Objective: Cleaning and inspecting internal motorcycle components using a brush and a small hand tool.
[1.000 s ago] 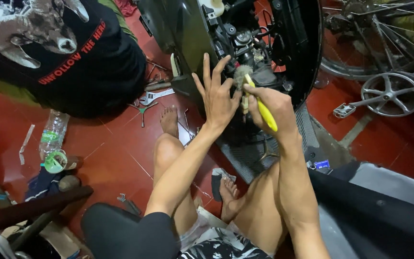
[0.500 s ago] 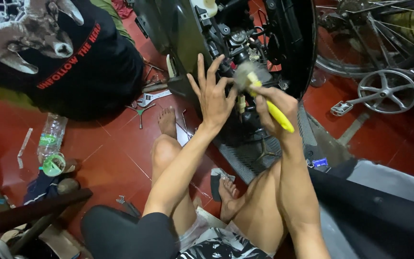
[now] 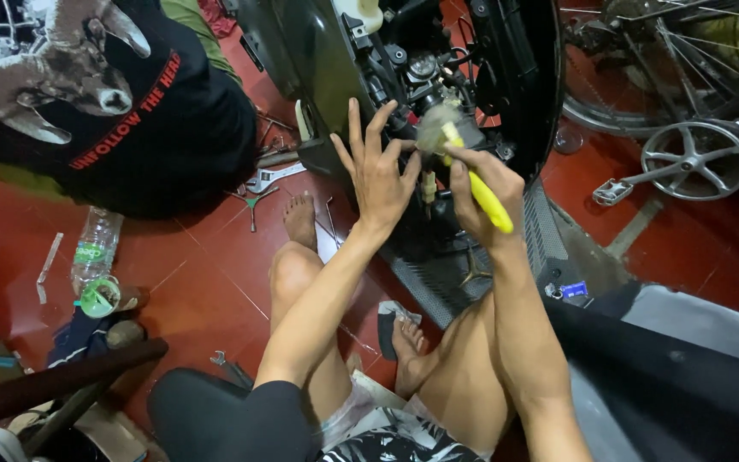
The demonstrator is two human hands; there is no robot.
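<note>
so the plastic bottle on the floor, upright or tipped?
Tipped. The plastic bottle lies on its side on the red tiled floor, lengthwise against the tiles.

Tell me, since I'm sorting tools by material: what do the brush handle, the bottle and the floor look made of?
Brush handle: likely plastic, bright yellow, smooth. Bottle: clear plastic, see-through and lying flat. Floor: seemingly glazed tile, glossy red with grout lines.

Repair workshop, opened scooter (image 3: 438, 94), wrenches (image 3: 271, 180) on red tiled floor (image 3: 198, 265), bicycle wheel (image 3: 694, 158) nearby
</note>
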